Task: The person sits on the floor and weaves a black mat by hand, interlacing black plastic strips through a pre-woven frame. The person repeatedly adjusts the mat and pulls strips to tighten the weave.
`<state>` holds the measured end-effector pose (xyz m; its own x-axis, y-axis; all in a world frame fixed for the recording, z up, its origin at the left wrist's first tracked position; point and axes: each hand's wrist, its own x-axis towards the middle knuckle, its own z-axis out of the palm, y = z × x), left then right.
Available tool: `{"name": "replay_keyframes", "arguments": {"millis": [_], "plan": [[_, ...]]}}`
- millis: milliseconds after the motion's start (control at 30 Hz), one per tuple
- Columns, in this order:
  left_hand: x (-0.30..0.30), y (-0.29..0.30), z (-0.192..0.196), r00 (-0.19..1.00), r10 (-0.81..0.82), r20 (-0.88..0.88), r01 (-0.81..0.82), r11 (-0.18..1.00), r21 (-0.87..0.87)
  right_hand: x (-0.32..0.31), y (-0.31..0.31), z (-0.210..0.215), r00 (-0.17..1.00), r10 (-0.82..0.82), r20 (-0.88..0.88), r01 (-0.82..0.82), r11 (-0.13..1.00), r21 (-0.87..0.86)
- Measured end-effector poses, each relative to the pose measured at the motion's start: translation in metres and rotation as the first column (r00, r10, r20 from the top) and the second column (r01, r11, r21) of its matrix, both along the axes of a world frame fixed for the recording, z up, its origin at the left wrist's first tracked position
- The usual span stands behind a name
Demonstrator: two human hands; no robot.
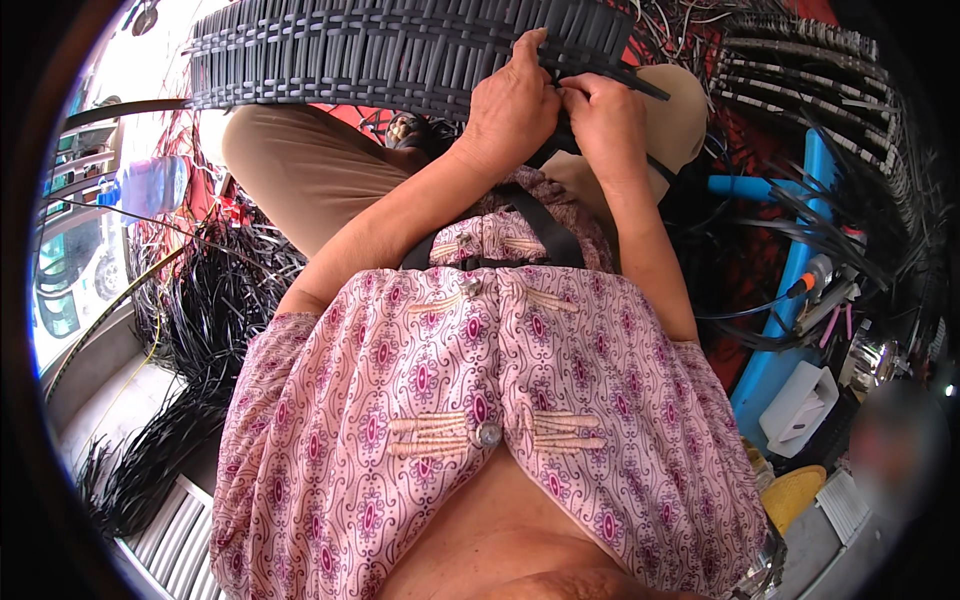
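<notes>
On the head view, I see the weave (pixel 340 55) lying across the far side above the knees (pixel 290 165), long axis left to right, bowed, a tail pointing right and slightly near. I'd judge this strand-working; next calls for bracing and a fine pull. Left hand (pixel 510 105) extends its index along it; right hand (pixel 605 115) curls beside; grip gap and contents, I can't tell.

OPEN between forearms (pixel 392 222) | AHEAD woven panel (pixel 340 55) blocks | RIGHT blue frame (pixel 796 285) (black strands (pixel 872 232) overhanging)
</notes>
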<state>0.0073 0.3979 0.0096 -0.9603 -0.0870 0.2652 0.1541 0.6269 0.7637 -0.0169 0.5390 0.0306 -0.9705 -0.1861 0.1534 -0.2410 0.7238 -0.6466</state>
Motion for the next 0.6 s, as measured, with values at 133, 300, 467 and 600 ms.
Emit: {"name": "replay_keyframes", "arguments": {"millis": [133, 300, 467, 600], "plan": [[0.007, -0.005, -0.008, 0.997, -0.036, -0.067, 0.039, 0.998, 0.043, -0.002, 0.003, -0.001, 0.998, 0.053, -0.015, -0.052, 0.998, 0.034], [0.011, -0.007, -0.003, 0.998, -0.057, -0.036, 0.056, 0.998, -0.04, 0.005, -0.002, 0.003, 0.996, 0.058, -0.067, -0.045, 0.983, 0.178], [0.016, -0.014, 0.011, 0.998, -0.05, -0.046, 0.046, 0.996, -0.074, 0.01, -0.005, 0.013, 0.994, 0.1, 0.046, -0.102, 0.993, 0.058], [0.011, -0.01, -0.002, 0.991, -0.122, -0.057, 0.118, 0.991, -0.068, 0.008, 0.005, -0.005, 0.997, 0.052, -0.053, -0.044, 0.988, 0.146]]}}
